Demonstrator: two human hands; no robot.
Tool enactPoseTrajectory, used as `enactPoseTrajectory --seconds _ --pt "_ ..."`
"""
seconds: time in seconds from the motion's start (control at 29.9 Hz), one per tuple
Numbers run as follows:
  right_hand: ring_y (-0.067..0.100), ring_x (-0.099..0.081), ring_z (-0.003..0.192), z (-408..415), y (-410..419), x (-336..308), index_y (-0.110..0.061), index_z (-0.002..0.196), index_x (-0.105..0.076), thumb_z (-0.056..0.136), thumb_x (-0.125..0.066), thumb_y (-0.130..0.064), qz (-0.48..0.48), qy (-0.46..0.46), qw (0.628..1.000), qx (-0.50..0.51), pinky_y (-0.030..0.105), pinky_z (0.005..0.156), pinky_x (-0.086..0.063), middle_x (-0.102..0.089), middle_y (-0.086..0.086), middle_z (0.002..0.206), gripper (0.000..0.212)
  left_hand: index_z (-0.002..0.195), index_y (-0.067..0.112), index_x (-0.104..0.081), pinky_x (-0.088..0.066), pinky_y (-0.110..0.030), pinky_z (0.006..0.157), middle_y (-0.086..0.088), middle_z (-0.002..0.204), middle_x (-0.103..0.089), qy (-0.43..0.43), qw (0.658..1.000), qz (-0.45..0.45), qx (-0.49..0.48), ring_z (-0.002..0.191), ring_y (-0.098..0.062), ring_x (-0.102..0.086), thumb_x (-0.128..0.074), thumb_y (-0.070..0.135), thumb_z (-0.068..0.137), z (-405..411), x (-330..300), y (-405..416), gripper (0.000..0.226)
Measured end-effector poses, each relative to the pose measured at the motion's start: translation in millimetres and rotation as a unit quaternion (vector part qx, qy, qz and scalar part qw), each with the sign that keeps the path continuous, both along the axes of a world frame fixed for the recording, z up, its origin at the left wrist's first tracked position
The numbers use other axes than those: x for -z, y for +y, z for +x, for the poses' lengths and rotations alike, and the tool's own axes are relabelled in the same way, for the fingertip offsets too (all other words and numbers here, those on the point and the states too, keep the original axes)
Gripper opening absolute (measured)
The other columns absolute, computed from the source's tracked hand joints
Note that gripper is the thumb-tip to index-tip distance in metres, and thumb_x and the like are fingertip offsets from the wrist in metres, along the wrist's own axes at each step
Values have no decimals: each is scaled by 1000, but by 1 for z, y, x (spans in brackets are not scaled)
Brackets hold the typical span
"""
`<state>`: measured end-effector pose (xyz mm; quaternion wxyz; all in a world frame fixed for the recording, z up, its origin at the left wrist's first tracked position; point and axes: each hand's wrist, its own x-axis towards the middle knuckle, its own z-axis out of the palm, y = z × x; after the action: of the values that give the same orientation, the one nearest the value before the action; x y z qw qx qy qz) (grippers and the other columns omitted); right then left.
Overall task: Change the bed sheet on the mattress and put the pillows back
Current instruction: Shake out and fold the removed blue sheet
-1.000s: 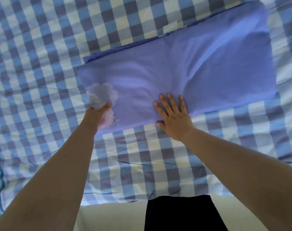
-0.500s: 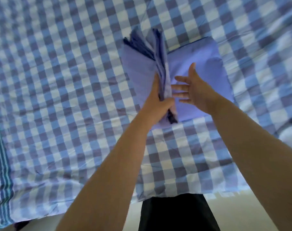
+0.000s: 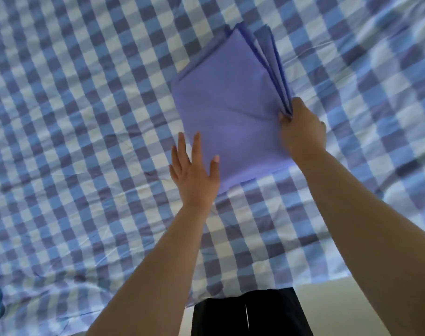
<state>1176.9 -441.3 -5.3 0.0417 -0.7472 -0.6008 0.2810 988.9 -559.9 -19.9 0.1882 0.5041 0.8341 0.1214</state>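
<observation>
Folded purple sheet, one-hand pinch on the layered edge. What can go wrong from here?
1. The right hand pinches only the fanned layers at one edge of the folded purple sheet; some could slip out and the fold fall open.
2. The left hand lies flat at the near corner, gripping nothing, so it would hardly stop a slide.
3. The checked sheet underneath is wrinkled and might bunch.

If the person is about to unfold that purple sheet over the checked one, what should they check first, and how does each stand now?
1. Grip on the folded purple sheet: ok, right hand pinches its layered edge.
2. Left hand free to help: ok, fingers straight, at the sheet's near-left corner.
3. Layers together: not ok, they fan apart at the right edge.
4. Checked sheet flat: not ok, wrinkled.
5. Pillows out of the way: cannot tell, none in view.
</observation>
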Motion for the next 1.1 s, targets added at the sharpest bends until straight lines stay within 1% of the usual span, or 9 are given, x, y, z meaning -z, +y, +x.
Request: enactPoseTrajectory --seconds 0.1,0.17,0.33,0.57,0.67,0.7,0.77,0.9,1.1 --pt "41 -52 111 26 7 28 -8 116 -43 97 -41 -27 -75 -17 997 28 47 98 -33 -59 24 115 27 149 42 -13 -19 -54 115 5 160 6 -29 990 -121 67 147 -27 -3 -41 54 94 -9 21 24 63" --pt "42 -45 119 32 9 51 -5 123 -40 97 -44 -29 -107 22 993 43 49 100 -34 -49 25 126 36 151 33 -15 -26 -49 114 -4 160 6 -117 984 -113 68 146 -29 -11 -50 45 94 -6 35 35 68" --pt "38 -30 133 31 11 68 -2 142 -26 89 -56 -50 -119 88 985 92 44 109 -26 -30 21 143 78 152 20 -4 -32 -28 104 -8 156 -18 -305 931 -92 -178 139 -22 -30 -72 38 81 5 45 34 100" --pt "26 -44 127 36 11 63 -6 141 -27 78 -70 -50 -198 222 950 96 35 100 -39 -39 8 141 88 122 9 -56 -55 -35 85 -7 119 -66 -477 828 -102 -275 100 -20 -67 -82 51 58 -4 45 -3 81" --pt "20 -64 106 36 3 46 -10 133 -49 46 -85 -61 -261 377 870 182 32 86 -52 -64 3 121 107 112 3 -61 -54 -30 63 -10 95 -72 -539 788 -62 -291 76 -23 -69 -76 36 78 -23 23 -3 50" --pt "20 -67 100 33 -3 39 -10 128 -55 41 -85 -62 -292 403 844 200 31 81 -53 -69 2 112 105 104 0 -62 -48 -27 53 -10 78 -70 -539 784 -69 -300 62 -22 -63 -73 35 82 -32 13 -4 43" --pt "19 -69 91 21 -19 25 -9 122 -60 65 -77 -52 -343 440 804 206 31 77 -54 -73 3 100 73 81 2 -57 -38 -24 45 -6 46 -53 -514 791 -108 -315 41 -17 -46 -68 39 85 -51 -2 -14 38" --pt "19 -70 79 -15 -63 -15 -9 110 -64 87 -62 -29 -372 475 766 221 31 70 -56 -74 5 91 32 76 15 -55 -38 -24 50 -1 56 -53 -453 804 -145 -356 53 -14 -49 -65 50 84 -86 -34 -52 37" --pt "23 -63 89 -95 -138 -100 -8 115 -60 85 -67 -21 -268 385 876 114 36 79 -53 -67 4 98 34 100 14 -59 -36 -21 48 -4 73 -55 -424 778 -111 -451 56 -15 -50 -57 18 93 -127 -87 -154 9"
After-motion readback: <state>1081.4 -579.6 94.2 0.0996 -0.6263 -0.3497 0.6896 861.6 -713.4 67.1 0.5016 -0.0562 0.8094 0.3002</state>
